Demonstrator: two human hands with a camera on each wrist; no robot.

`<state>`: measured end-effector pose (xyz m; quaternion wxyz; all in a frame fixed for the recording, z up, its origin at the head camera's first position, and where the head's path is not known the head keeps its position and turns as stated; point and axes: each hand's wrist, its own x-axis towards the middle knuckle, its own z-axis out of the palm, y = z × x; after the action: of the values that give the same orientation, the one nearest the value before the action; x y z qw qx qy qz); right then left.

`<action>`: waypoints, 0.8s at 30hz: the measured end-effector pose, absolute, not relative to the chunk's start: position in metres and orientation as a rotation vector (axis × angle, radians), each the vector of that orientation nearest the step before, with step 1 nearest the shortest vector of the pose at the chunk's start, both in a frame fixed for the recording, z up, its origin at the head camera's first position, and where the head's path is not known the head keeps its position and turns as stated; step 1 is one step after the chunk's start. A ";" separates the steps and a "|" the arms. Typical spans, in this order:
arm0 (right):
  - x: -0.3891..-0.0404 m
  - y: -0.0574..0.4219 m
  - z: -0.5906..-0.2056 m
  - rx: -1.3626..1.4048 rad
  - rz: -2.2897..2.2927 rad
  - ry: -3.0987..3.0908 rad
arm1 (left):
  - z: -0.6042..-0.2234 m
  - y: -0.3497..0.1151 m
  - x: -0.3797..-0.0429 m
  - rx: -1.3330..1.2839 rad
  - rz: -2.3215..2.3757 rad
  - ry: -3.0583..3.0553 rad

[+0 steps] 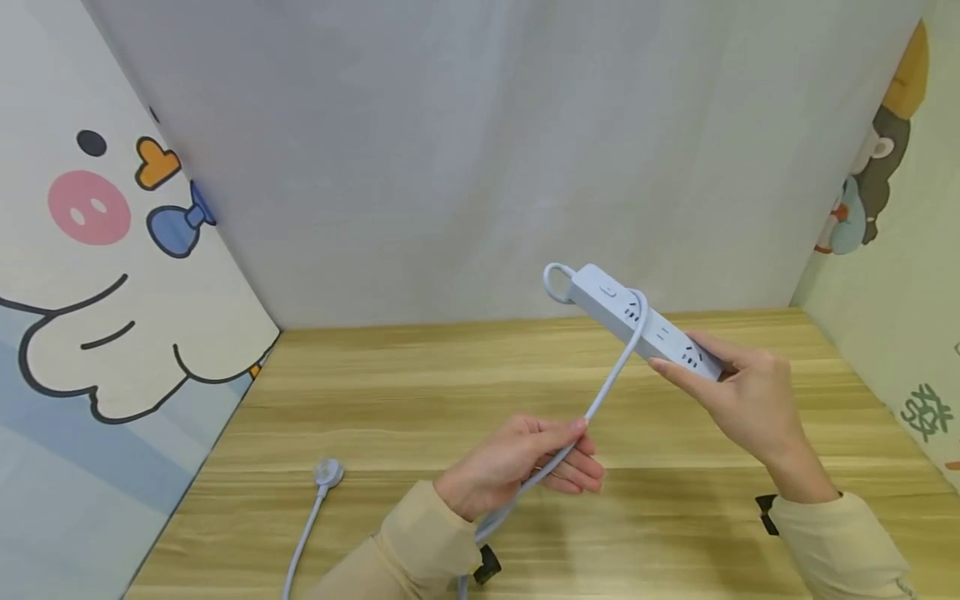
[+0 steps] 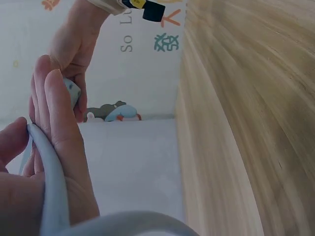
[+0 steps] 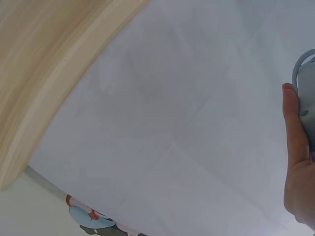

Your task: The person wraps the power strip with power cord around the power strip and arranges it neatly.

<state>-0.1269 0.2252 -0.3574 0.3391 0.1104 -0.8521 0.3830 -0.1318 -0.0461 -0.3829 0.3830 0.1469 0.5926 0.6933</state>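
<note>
I find the right hand clamped on the lower end of a white power strip, thumb and fingers along opposite sides. The strip is raised and tilted above the wood-grain table, socket face showing. Its cord loops at the far end and crosses the face. I observe the left hand pinching that cord under the thumb, its other fingers extended. The plug lies on the table, left of that hand.

Writing: via my left-wrist feed I read "So Lu" lettering on the wall, turned sideways and cut off by the sleeve. Beside it stands a green character, which I cannot read with certainty.
</note>
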 end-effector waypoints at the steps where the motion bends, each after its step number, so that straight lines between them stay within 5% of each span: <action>1: -0.126 0.225 -0.357 0.290 1.002 -2.209 | -0.384 -0.046 -0.134 0.373 1.757 1.524; 24: -0.114 0.239 -0.350 0.271 1.519 -2.210 | -0.408 -0.070 -0.167 0.187 1.780 1.477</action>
<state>-0.1142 0.2387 -0.3502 0.2213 0.0980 -0.7997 0.5495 -0.1669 -0.0701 -0.4083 0.3992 0.0738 0.5837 0.7033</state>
